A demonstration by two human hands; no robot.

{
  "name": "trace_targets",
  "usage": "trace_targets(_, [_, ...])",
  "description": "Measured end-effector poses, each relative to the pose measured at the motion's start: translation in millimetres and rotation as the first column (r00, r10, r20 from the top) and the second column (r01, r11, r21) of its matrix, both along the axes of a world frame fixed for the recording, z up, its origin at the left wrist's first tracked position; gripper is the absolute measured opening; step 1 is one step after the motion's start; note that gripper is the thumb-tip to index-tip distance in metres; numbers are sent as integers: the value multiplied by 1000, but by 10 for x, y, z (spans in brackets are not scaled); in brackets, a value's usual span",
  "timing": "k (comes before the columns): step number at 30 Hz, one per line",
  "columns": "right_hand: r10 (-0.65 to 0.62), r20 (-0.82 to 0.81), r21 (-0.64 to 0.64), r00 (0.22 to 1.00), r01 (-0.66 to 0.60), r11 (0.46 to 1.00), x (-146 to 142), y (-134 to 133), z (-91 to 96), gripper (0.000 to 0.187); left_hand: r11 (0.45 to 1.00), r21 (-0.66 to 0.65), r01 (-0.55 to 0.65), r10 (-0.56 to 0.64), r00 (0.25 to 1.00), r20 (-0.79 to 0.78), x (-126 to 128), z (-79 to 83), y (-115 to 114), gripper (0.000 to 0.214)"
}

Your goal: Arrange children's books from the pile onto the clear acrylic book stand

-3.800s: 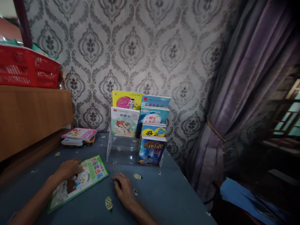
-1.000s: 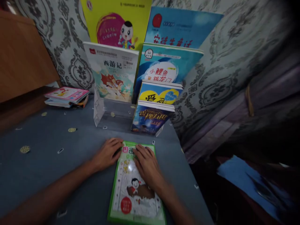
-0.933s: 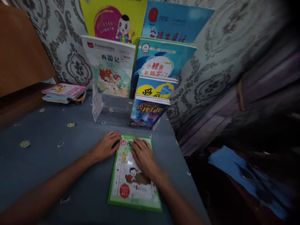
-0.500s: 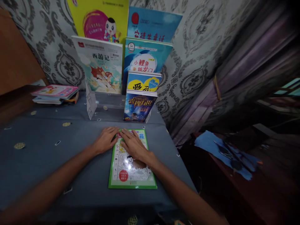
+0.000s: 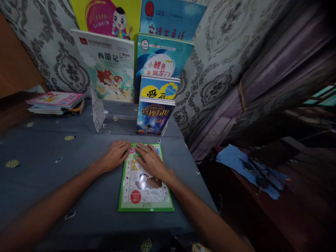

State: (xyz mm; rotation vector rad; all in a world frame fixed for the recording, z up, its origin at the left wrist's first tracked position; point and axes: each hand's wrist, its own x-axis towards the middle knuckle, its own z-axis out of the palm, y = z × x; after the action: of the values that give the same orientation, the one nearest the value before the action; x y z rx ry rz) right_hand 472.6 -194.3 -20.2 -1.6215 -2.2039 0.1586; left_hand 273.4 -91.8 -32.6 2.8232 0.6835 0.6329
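Note:
A green-bordered picture book [image 5: 143, 190] lies flat on the blue-grey tablecloth [image 5: 65, 175], its top edge toward the stand. My right hand [image 5: 151, 161] rests flat on the book's upper half, fingers stretched out. My left hand [image 5: 115, 155] lies at the book's top left corner, fingertips touching its edge, fingers loosely extended. Just behind the hands stands a clear tiered book stand [image 5: 105, 115]. Its right column holds several upright books, the front one dark blue [image 5: 153, 117]; its left front tiers are bare.
A low stack of books with a pink cover [image 5: 56, 101] lies at the back left. A wooden cabinet side [image 5: 13, 70] stands far left. The table's right edge drops off near a purple curtain [image 5: 262, 87] and a blue cloth [image 5: 244, 162].
The green book was slid from the left, turned upright and now lies in front of the stand under both hands. Over the last second the hands barely moved; the view shifted slightly.

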Motion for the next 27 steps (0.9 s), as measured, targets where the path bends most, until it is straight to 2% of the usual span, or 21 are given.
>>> trace_targets(5, [-73,-42,3,996,74,997,101,-19,-73,39,1000,2,-15,15,1000,-16,-9,-35,12,35])
trace_targets(16, [-77,-99,8,992,79,997,156,-18,-102,39,1000,-4,9,-9,1000,1,-7,-40,34,37])
trace_targets(22, [-224,-110,25,968,228,973,428,-190,-123,37,1000,-18,10,-10,1000,8,-12,-64,51,38])
trace_targets(27, [-244,-189,22,951,253,967,589,-211,-180,36,1000,-4,4,-4,1000,1,-10,-78,64,38])
